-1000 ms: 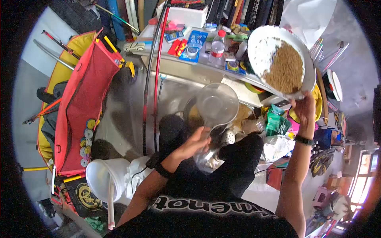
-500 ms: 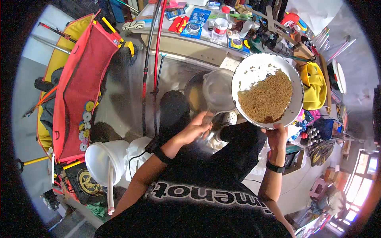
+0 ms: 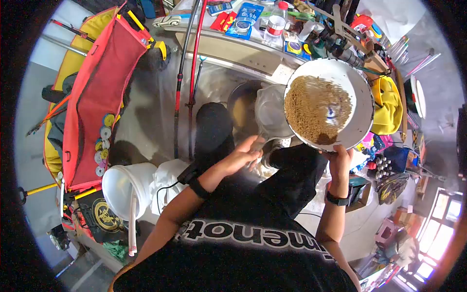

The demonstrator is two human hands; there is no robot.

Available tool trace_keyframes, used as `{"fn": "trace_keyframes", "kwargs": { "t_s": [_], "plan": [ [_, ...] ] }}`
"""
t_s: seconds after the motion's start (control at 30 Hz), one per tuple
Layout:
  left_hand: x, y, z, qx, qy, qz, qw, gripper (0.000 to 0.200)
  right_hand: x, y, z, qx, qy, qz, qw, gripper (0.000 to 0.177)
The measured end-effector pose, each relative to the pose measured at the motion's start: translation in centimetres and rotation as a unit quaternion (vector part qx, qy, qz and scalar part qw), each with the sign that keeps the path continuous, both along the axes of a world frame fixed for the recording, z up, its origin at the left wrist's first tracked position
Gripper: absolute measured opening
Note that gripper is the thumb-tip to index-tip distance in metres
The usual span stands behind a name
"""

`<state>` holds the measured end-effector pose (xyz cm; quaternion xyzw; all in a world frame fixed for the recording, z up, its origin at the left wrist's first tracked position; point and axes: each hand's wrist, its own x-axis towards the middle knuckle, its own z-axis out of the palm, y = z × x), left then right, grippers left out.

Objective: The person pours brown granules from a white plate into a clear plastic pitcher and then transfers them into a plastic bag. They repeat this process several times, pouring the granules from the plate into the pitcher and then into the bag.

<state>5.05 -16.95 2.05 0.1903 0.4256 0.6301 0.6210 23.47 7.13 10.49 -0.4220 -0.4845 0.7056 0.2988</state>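
My right hand [image 3: 340,158] grips the near rim of a white enamel basin [image 3: 361,100] with a dark edge. Brown granules [image 3: 311,109] lie heaped toward the basin's left side, blurred at their right, and a blue mark shows on the basin floor. Closed around a handle, my left hand [image 3: 247,155] holds a translucent scoop [image 3: 271,113], whose right edge meets or passes under the basin's left rim. Behind the scoop, lower down, stands a dark round container [image 3: 239,100] with something tan inside.
A cluttered table [image 3: 228,51] runs across the top. Red and black rods [image 3: 179,87] stand left of my knee. Farther left are an open red bag [image 3: 104,97] and a white bucket [image 3: 146,187]. A yellow bag [image 3: 387,107] hangs right of the basin.
The granules have shifted from the basin's right and middle toward its left side, baring the right of its floor. The basin has moved slightly up. My left hand still holds the scoop.
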Motion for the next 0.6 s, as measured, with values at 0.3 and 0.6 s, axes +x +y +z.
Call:
{"fn": "trace_keyframes", "kwargs": {
  "t_s": [0.3,0.6],
  "plan": [
    [-0.2,0.1,0.1,-0.004,-0.009,-0.001,1.000,0.042,-0.1,0.4,-0.8,0.015,-0.029,0.005,0.999,0.040],
    [-0.2,0.3,-0.1,-0.008,-0.016,-0.003,1.000,0.043,0.5,2.3,-4.0,0.133,-0.073,0.000,0.988,0.039]
  ]
}}
